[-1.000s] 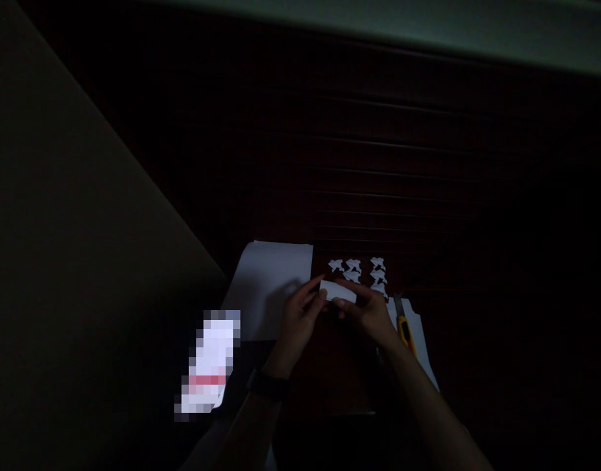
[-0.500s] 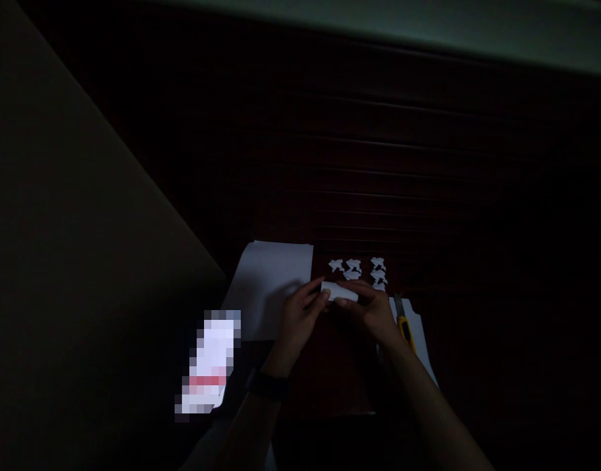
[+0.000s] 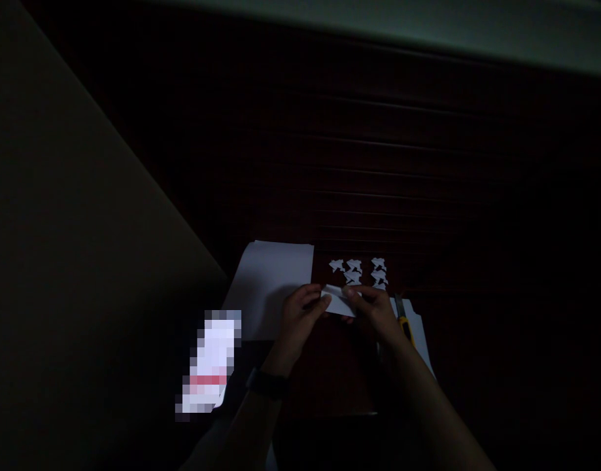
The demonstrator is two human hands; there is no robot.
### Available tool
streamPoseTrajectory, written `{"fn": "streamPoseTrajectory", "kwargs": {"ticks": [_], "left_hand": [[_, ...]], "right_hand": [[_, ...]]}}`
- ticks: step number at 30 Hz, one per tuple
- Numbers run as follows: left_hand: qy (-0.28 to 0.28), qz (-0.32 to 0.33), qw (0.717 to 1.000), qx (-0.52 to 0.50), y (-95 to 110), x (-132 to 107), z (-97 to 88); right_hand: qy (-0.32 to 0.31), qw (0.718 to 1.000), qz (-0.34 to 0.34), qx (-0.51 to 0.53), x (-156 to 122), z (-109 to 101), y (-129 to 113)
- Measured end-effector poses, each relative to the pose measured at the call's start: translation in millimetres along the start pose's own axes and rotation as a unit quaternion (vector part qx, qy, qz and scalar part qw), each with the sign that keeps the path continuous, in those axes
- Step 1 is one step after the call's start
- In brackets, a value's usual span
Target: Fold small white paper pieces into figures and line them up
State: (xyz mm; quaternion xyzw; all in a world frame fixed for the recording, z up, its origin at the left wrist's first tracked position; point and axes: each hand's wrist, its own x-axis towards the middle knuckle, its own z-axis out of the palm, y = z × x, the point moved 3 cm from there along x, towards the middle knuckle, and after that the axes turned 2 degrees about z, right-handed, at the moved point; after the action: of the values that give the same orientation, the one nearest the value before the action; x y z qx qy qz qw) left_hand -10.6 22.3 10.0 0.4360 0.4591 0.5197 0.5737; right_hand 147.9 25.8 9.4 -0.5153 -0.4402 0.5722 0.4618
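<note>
A small folded piece of white paper [image 3: 338,305] is held between both hands above the dark reddish table. My left hand [image 3: 300,315] pinches its left end, thumb on top and fingers behind. At the right end, my right hand [image 3: 377,315] grips it with the thumb pressed on the upper fold. Just beyond the hands lie several small folded white paper figures [image 3: 354,266], grouped in rows. Their exact shape is hard to make out in the dim light.
A stack of white paper sheets [image 3: 268,281] lies left of my hands. On the right, a yellow utility knife [image 3: 405,327] rests on more white paper [image 3: 422,337]. A bright, pixelated screen [image 3: 212,356] stands at lower left. A pale wall [image 3: 84,261] borders the left side.
The folded paper has been tilted and opened a little, showing a wider lower face and a crease. My right thumb has shifted up onto its upper edge.
</note>
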Motion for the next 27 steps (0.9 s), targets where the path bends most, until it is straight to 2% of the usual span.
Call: {"fn": "streamPoseTrajectory", "kwargs": {"ticks": [3, 7, 15, 22, 27], "left_hand": [[-0.002, -0.012, 1.0, 0.011, -2.7, 0.2, -2.5], [0.009, -0.019, 1.0, 0.023, -3.6, -0.3, -3.8], [0.006, -0.009, 0.997, 0.075, -3.7, -2.5, 1.6], [-0.013, -0.07, 0.997, 0.022, -10.3, -4.3, 0.2], [0.005, -0.09, 0.996, -0.017, -13.7, -4.9, -0.5]], "right_hand": [[0.002, 0.997, -0.033, -0.074, 1.1, -3.1, -2.1], [-0.001, 0.976, -0.106, -0.19, -0.4, -5.9, -8.9], [-0.006, 0.947, -0.226, -0.228, -5.2, 0.2, -12.6], [0.015, 0.923, -0.246, -0.295, -3.3, -2.4, -7.5], [0.004, 0.917, -0.261, -0.3, -5.7, -1.4, -10.1]]}}
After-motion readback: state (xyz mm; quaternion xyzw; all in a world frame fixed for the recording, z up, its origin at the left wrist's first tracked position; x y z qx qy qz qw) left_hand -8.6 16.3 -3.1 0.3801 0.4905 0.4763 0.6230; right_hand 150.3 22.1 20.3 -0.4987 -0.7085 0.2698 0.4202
